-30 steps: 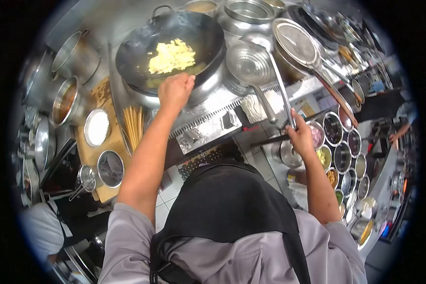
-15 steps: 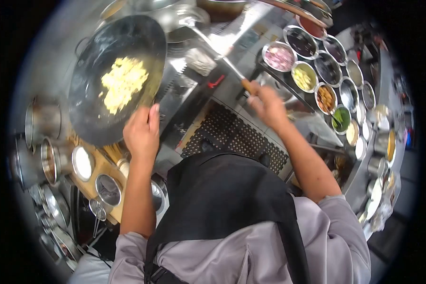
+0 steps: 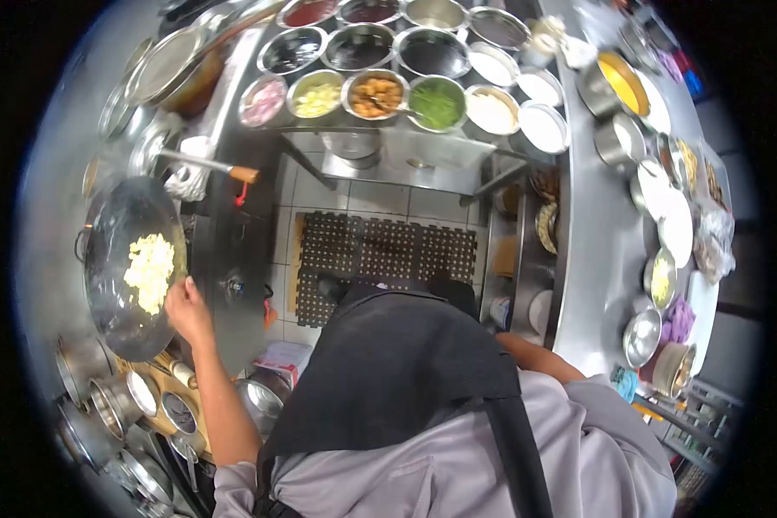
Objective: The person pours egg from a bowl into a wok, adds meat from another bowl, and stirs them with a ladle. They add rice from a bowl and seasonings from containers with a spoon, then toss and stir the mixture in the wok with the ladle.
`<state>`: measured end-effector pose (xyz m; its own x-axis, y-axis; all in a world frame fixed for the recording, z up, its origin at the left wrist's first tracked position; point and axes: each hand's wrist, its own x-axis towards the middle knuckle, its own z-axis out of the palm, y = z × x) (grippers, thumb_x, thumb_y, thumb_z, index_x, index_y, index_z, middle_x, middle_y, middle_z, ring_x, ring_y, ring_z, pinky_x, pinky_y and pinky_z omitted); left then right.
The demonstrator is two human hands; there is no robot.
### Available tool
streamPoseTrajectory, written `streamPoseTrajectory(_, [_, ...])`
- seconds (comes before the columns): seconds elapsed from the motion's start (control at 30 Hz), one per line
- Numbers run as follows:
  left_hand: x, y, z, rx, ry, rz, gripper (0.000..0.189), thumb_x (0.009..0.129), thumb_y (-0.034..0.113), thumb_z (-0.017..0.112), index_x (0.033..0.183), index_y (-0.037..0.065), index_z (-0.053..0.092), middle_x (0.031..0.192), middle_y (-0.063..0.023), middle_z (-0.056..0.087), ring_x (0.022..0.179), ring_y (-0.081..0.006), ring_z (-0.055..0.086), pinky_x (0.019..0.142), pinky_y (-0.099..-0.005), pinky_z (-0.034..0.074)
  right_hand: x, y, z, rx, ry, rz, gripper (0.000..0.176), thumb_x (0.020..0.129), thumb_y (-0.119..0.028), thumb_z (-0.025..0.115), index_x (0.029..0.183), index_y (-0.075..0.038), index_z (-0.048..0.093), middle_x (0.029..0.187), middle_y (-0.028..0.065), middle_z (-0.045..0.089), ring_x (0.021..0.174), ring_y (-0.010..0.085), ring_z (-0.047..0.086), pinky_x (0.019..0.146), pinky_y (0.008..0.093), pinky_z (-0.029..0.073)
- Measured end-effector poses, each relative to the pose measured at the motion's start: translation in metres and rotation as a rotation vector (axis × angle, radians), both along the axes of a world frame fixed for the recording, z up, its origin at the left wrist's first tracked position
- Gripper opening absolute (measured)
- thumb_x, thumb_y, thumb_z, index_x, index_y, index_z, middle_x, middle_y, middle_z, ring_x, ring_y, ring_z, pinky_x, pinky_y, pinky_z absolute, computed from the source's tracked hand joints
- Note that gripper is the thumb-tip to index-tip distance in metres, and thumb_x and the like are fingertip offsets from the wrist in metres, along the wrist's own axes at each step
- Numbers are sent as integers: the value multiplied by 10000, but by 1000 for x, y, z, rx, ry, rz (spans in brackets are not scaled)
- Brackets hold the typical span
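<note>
My left hand [image 3: 188, 311] is closed at the near rim of a dark wok [image 3: 112, 298], which is tilted on the left side. Yellow food in soft lumps, looking like scrambled egg [image 3: 150, 274], lies inside it. Beyond the wok, a ladle [image 3: 200, 161] with a wooden handle end rests with its head in a metal bowl, no hand on it. Only my right forearm [image 3: 540, 355] shows, beside the apron; the right hand itself is hidden.
Several metal bowls line the far counter, among them pink chopped pieces [image 3: 263, 102], brown chunks [image 3: 376, 96] and chopped greens [image 3: 437, 104]. A steel counter [image 3: 587, 259] on the right holds pots and plates. Metal pots [image 3: 112, 406] stand at lower left; a perforated mat [image 3: 363, 250] covers the floor.
My right hand has let go of the ladle and dropped out of sight by my body. The view has turned to the right. My left hand stays on the wok.
</note>
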<state>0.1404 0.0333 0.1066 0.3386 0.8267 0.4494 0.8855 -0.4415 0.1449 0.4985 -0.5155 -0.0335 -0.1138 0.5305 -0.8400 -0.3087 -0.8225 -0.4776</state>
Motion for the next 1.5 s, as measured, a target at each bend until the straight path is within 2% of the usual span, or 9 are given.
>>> streamPoseTrajectory(0.1, [54,-51,31,200,69,-241,162,922,140,661,1043,33,675,1016,-150,647,993,-351,584,891,-449,453,-10,-25,-23,27,-50,-56,610,986,-562,529,1210,-17,689,1266,153,671,1125,286,641,978,386,500])
streamPoseTrajectory(0.27, [72,-109,-44,-635,103,-552,261,834,102,715,1074,16,659,1078,-176,629,1013,-354,605,905,-432,487,0,99,-75,54,-122,-69,580,987,-537,537,1201,-21,692,1255,150,675,1114,285,646,967,390,505])
streamPoseTrajectory(0.4, [60,-121,-131,-1025,189,-469,274,885,188,702,1096,31,625,1056,-140,628,911,-296,610,790,-400,512,11,96,-103,48,-210,-122,555,987,-518,543,1193,-24,694,1246,147,679,1105,284,649,958,393,509])
streamPoseTrajectory(0.93, [121,-44,-153,-1876,-63,-75,322,951,288,660,1180,76,580,1054,-80,621,887,-206,607,732,-330,517,-75,118,-162,-136,-735,-201,458,989,-439,568,1162,-37,702,1210,137,692,1068,280,662,923,405,526])
streamPoseTrajectory(1.1, [194,-22,-131,-1822,-85,-340,345,999,306,603,1266,96,542,1108,-39,628,906,-145,601,762,-298,513,-28,37,-166,-182,-915,-215,428,989,-415,576,1152,-41,705,1199,134,697,1057,279,666,912,408,532])
streamPoseTrajectory(1.17, [211,-29,-116,-1821,-100,-416,349,982,300,630,1241,80,552,1083,-37,620,883,-138,588,749,-278,511,-17,-10,-212,-371,-858,-955,208,946,-196,602,1082,-66,691,1004,91,708,919,218,664,776,375,537])
streamPoseTrajectory(1.23, [229,-39,-111,-1734,-9,-543,366,976,300,645,1256,78,569,1123,-42,625,917,-130,597,781,-286,510,-11,14,-115,-155,-583,-1589,168,933,-122,616,1090,-77,660,846,49,652,754,144,597,638,314,475])
streamPoseTrajectory(1.37, [281,-99,-85,-1495,158,-1149,562,860,164,754,1357,41,522,1280,-121,602,1155,-259,606,973,-386,507,-34,67,-41,-40,-619,-1582,106,938,-88,601,1045,-93,605,837,12,608,693,112,516,616,298,426])
streamPoseTrajectory(1.5, [328,-173,-57,-1163,363,-1742,993,686,148,860,1543,187,360,1620,-173,226,1459,-375,320,1166,-459,345,-74,117,47,520,-332,-1661,123,929,-107,577,1050,-99,598,1085,83,677,1028,227,664,909,449,558])
